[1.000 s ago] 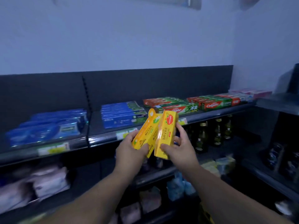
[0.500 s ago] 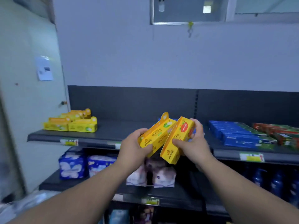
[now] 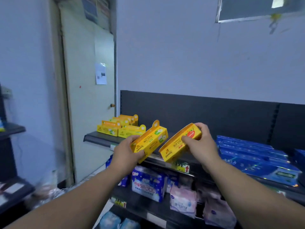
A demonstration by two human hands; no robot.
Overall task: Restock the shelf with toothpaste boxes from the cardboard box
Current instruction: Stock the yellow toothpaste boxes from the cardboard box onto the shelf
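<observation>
My left hand (image 3: pixel 127 152) grips the near end of a yellow toothpaste box with a green apple picture (image 3: pixel 151 141). My right hand (image 3: pixel 200 142) grips a second yellow toothpaste box with a red strawberry picture (image 3: pixel 177 145) at its far end. Both boxes are tilted and held apart in front of the dark top shelf (image 3: pixel 99 138). Several matching yellow boxes (image 3: pixel 121 128) lie at the shelf's left end. The cardboard box is out of view.
Blue toothpaste boxes (image 3: pixel 250 154) fill the shelf to the right. Packs of pads in blue (image 3: pixel 147 184) and pink (image 3: pixel 183 200) sit on the lower shelves. A pale door (image 3: pixel 89 96) stands left of the shelving, and a dark unit (image 3: pixel 9 134) is at far left.
The view has swung left along the shelf, so the yellow stack and the door are now close. My hands have drawn the two yellow boxes apart.
</observation>
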